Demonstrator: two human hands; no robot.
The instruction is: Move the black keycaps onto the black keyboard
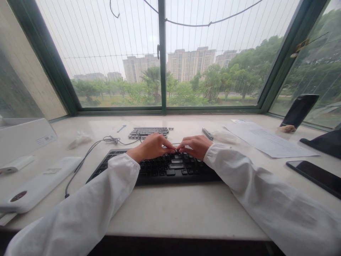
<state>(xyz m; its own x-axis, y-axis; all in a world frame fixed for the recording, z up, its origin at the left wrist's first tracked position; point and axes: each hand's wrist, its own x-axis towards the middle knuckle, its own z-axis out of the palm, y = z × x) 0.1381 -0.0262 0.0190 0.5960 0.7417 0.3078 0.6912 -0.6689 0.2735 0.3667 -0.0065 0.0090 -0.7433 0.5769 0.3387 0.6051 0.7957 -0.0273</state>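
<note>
A black keyboard (177, 179) lies on the pale sill in front of me, its lower rows and right part partly visible below my hands. Over its upper middle, my left hand (152, 146) is closed in a pinch, fingertips down at the keys. Facing it from the right, my right hand (195, 145) also has its fingers pinched together, almost touching the left fingertips. Whatever lies between the fingers is too small and covered to make out. Loose black keycaps (148, 132) stand in rows just behind the keyboard, partly hidden by my left hand.
A cable (93, 146) coils to the left, near a small plastic bag (79, 139), a white power bank (39, 185) and a white box (23, 137). Rightward are a dark pen-like tool (207, 134), paper (269, 139), a phone (317, 175) and a propped dark device (299, 111). Windows rise behind.
</note>
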